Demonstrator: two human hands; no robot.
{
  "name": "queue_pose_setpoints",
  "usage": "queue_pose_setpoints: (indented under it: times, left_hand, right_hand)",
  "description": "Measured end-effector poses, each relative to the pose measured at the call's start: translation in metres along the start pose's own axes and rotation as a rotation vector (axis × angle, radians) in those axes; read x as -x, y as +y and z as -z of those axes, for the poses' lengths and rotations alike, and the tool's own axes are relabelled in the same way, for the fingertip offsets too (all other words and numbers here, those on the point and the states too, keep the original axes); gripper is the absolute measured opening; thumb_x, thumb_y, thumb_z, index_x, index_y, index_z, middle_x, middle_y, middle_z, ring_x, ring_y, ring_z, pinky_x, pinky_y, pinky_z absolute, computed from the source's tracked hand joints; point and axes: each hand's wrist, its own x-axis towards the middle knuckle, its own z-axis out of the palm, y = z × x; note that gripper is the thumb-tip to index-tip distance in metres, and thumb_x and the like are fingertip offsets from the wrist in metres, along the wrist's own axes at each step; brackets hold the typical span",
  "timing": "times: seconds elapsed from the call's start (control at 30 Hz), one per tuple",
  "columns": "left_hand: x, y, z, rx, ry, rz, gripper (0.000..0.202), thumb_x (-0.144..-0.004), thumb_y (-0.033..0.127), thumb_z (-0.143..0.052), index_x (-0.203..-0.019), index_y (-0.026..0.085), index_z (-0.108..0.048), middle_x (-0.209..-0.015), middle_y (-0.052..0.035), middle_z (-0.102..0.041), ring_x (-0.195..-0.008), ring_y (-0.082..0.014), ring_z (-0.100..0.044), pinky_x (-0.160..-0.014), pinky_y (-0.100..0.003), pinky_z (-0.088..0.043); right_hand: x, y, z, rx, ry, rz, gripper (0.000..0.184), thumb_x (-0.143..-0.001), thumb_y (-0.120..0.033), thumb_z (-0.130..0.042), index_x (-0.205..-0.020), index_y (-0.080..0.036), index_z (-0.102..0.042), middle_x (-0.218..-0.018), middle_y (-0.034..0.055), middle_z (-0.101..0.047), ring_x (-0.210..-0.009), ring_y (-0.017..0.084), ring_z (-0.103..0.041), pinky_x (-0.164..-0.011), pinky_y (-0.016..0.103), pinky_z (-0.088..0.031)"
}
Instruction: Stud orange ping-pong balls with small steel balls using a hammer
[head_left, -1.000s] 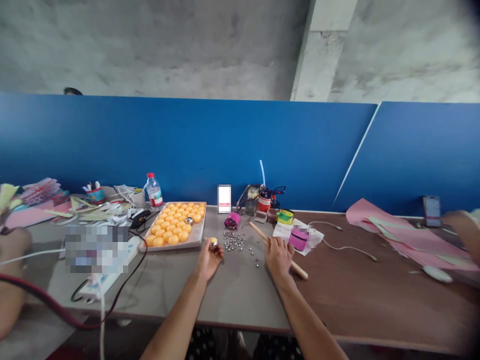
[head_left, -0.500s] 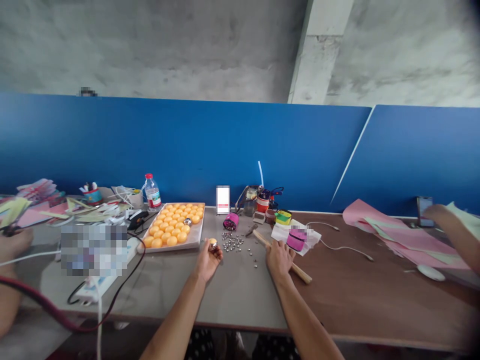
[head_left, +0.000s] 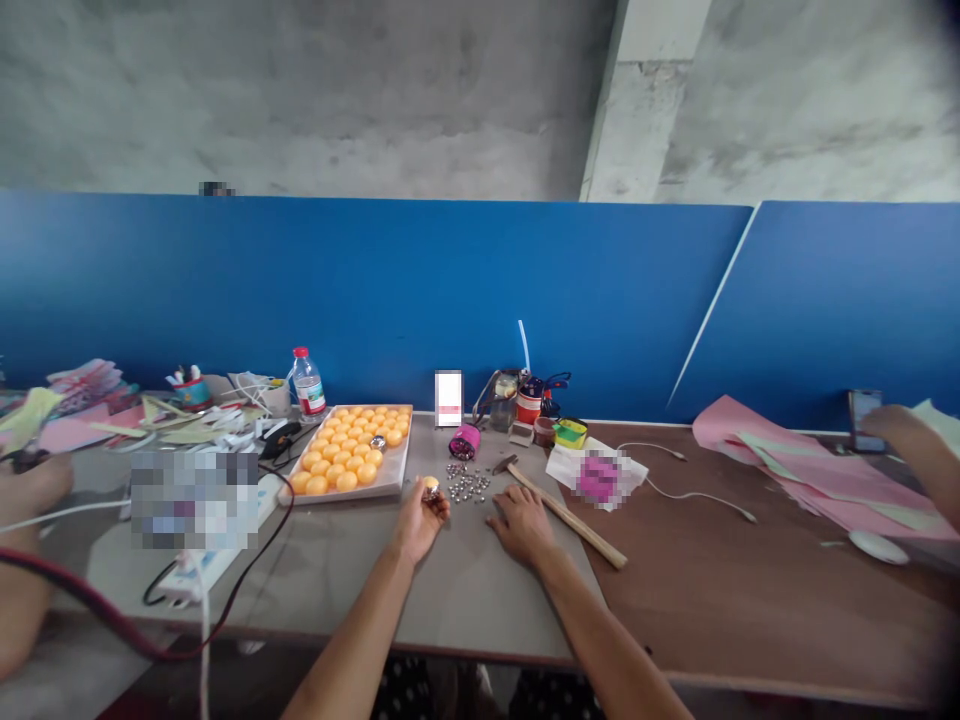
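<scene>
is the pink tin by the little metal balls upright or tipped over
Tipped over: the pink tin lies on its side, its dark mouth facing the metal balls scattered on the table.

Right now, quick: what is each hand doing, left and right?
Left hand: closed on a small orange ball.
Right hand: open, flat on the table by the metal beads, holding nothing; hammer lies beside it.

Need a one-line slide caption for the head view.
Left hand holds a small orange ball; right hand rests by scattered metal beads near a wooden-handled hammer.

- Balls (head_left: 466, 485): shiny metal.
- Stick (head_left: 570, 518): bare matt wood.
- Yellow shells (head_left: 347, 450): glossy plastic.
- Bench (head_left: 465, 570): smooth, matt grey.
- Sheets (head_left: 795, 465): pink paper.
</scene>
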Motion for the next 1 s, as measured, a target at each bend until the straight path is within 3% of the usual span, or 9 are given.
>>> queue_pose_setpoints:
  times: [0.13,0.27,0.43,0.6,0.9,1.0]
  left_hand:
    - [0.001,0.0,0.0,-0.01,0.0,-0.009,0.029,-0.085,0.038,-0.049,-0.072,0.013,-0.053,-0.059,-0.0039,-0.058,-0.052,-0.0127,-0.057,-0.049,-0.023,-0.047]
    - [0.002,0.0,-0.001,-0.01,0.003,-0.003,0.028,-0.085,0.037,-0.05,-0.071,0.012,-0.053,-0.059,-0.004,-0.058,-0.051,-0.0124,-0.057,-0.048,-0.023,-0.047]
    - [0.002,0.0,-0.003,-0.016,0.004,-0.004,0.028,-0.085,0.038,-0.05,-0.072,0.013,-0.053,-0.059,-0.0035,-0.058,-0.051,-0.0118,-0.057,-0.049,-0.023,-0.047]
    - [0.002,0.001,-0.003,-0.023,0.019,0.001,0.029,-0.086,0.038,-0.048,-0.071,0.013,-0.053,-0.059,-0.0037,-0.058,-0.051,-0.0124,-0.057,-0.049,-0.023,-0.047]
    - [0.003,-0.002,-0.004,-0.069,-0.003,-0.02,0.028,-0.086,0.036,-0.048,-0.073,0.012,-0.053,-0.06,-0.0044,-0.059,-0.052,-0.0121,-0.058,-0.049,-0.023,-0.047]
    - [0.005,-0.004,-0.006,-0.118,-0.057,-0.069,0.018,-0.081,0.031,-0.056,-0.085,0.013,-0.055,-0.065,-0.0035,-0.06,-0.055,-0.0133,-0.059,-0.051,-0.023,-0.047]
  right_hand:
    - [0.001,-0.002,0.004,-0.009,-0.004,-0.025,0.014,-0.078,-0.032,-0.059,-0.09,-0.024,-0.064,-0.092,0.0057,-0.059,-0.092,0.021,-0.052,-0.082,0.032,-0.034]
    - [0.002,0.004,0.007,-0.015,0.027,-0.072,0.019,-0.077,-0.034,-0.059,-0.093,-0.023,-0.062,-0.095,0.0063,-0.061,-0.094,0.021,-0.054,-0.082,0.032,-0.034]
    - [0.0,0.015,0.001,-0.066,-0.062,-0.089,0.007,-0.078,-0.025,-0.056,-0.079,-0.022,-0.062,-0.085,0.0029,-0.066,-0.084,0.017,-0.059,-0.076,0.028,-0.034]
    - [0.0,0.016,-0.006,-0.113,-0.047,-0.056,0.014,-0.081,-0.017,-0.047,-0.072,-0.019,-0.058,-0.076,0.0036,-0.064,-0.079,0.016,-0.058,-0.074,0.027,-0.035]
    - [-0.002,0.014,-0.004,-0.312,0.291,-0.042,0.012,-0.072,-0.01,-0.042,-0.068,-0.018,-0.049,-0.082,0.0067,-0.057,-0.078,0.017,-0.052,-0.072,0.027,-0.04]
    - [-0.003,0.017,-0.009,-0.402,0.325,-0.077,0.012,-0.068,-0.009,-0.041,-0.066,-0.02,-0.045,-0.08,0.0057,-0.057,-0.074,0.016,-0.052,-0.068,0.026,-0.04]
